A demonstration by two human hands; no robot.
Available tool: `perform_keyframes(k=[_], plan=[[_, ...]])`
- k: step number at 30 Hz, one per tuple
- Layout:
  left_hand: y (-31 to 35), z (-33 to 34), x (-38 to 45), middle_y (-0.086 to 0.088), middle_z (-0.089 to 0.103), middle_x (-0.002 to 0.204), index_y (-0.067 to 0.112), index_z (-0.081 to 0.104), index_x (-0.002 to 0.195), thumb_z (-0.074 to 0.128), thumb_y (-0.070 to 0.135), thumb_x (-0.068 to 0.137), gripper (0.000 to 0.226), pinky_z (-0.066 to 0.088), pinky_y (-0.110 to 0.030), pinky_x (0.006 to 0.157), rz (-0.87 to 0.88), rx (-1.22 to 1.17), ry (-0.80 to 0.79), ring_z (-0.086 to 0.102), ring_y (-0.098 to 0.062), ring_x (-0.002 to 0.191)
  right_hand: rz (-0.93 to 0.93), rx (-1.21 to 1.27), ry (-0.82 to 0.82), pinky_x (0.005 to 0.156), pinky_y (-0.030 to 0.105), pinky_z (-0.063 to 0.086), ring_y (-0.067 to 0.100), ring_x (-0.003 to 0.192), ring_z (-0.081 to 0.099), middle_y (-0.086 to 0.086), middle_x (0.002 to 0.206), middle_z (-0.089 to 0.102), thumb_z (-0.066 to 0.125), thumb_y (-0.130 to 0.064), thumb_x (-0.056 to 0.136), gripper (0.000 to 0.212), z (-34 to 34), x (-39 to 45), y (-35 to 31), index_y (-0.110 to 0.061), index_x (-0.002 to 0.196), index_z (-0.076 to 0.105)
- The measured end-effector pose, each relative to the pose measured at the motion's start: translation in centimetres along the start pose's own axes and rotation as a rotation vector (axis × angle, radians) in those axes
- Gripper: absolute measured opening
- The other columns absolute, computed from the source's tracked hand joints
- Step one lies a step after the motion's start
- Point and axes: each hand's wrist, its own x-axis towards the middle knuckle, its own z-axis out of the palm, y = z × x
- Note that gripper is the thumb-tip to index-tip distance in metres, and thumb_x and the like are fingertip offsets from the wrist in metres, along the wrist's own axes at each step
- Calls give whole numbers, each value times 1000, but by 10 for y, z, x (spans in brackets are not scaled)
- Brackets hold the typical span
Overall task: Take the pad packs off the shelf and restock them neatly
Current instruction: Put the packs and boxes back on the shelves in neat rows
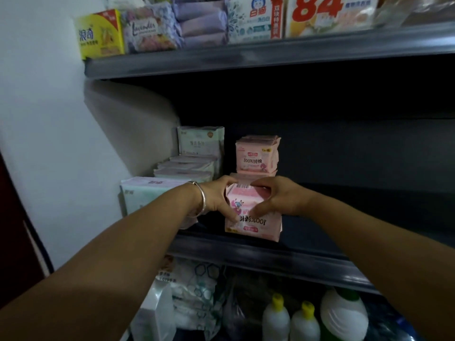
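**Both hands gripping a pink pack at the shelf's front lip**

The left hand (pixel 218 196) and right hand (pixel 278 196) are clasping one soft pink pack (pixel 253 215) from either side, fingers curling over its top edge and thumbs pressing on its front face. The pack is sitting at the front of the middle shelf (pixel 258 252), a dark metal board with a grooved lip. Its glossy plastic wrapper is puckering a little; the print is reading upside down, "100%" with characters beside it, and a barcode is showing on the top edge. A smooth silver bangle (pixel 200 200) is ringing the left wrist.

Behind that pack, more pink packs (pixel 256 155) are standing in a stack, the top one facing forward and reading "100%" the right way up. Left of the held pack, pale mint packs (pixel 197 156) are lying flat in a pile with one upright behind them, and a larger mint pack (pixel 145 195) is sitting nearer the front, partly hidden by the left forearm.

Above, the top shelf is carrying a yellow box (pixel 101 33), a crinkled lilac pack lettered "Lavender" (pixel 147 29), and a carton marked "84" (pixel 327 13). Below the held pack, white plastic bottles with yellow caps (pixel 290 318) are standing upright.
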Motion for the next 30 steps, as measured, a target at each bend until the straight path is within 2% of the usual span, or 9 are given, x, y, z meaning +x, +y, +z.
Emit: perform_keyframes(k=[2,8,12,15,18,21,25,28,30], plan=[[-5,0,3,3,55,108,19,33,136,81,4,67,85,48,-24,81,0,0,32,54,-17,104,3,-38,2,91,29,50,16,104,55,0,116,54,83,-16,67,70,3,5,-2,-14,130,51],[-17,-10,11,-3,55,98,20,34,130,76,-5,69,78,47,-24,55,-26,-187,27,56,-16,82,-19,-5,22,90,28,48,17,107,55,-1,114,54,81,-11,69,71,8,23,-7,-12,132,49],[-18,-21,17,-4,56,119,16,36,133,73,-12,68,79,55,-33,83,84,-354,41,56,-18,108,7,-2,-57,93,39,52,22,109,58,2,116,57,79,-16,69,68,8,36,-7,-15,128,45],[-17,-25,25,0,49,134,15,33,140,76,-5,68,86,50,-25,90,181,-401,99,51,-12,115,-2,81,-15,81,30,55,19,100,61,2,106,60,72,-11,76,49,2,35,-9,-14,118,47],[-15,-26,27,-1,61,117,15,47,123,78,-1,68,66,48,-30,96,191,-556,169,59,-15,107,12,389,159,78,31,56,21,98,65,7,111,63,72,-9,75,49,-4,35,-1,-9,119,49],[-14,-19,26,-5,68,104,12,59,107,74,1,66,45,49,-39,96,146,-647,41,63,-21,103,37,717,152,85,37,55,27,103,65,12,117,63,72,-4,75,55,-3,32,11,-5,124,48],[-14,-14,26,-6,65,110,9,45,125,88,11,50,86,53,-41,91,59,-486,94,64,-23,102,58,682,-6,86,39,54,24,102,66,9,113,67,77,-6,72,55,4,24,24,-9,121,52],[-9,-20,24,-3,61,109,17,40,131,84,5,61,83,55,-34,85,88,-261,157,62,-19,99,80,603,54,90,44,53,24,110,60,5,124,58,83,-9,65,87,3,23,29,-22,136,36],[-4,-22,23,-1,59,111,25,44,126,83,6,62,78,54,-31,81,82,-46,137,59,-18,98,68,574,74,83,39,56,24,110,58,4,125,53,82,-6,66,100,3,22,27,-29,144,23]])
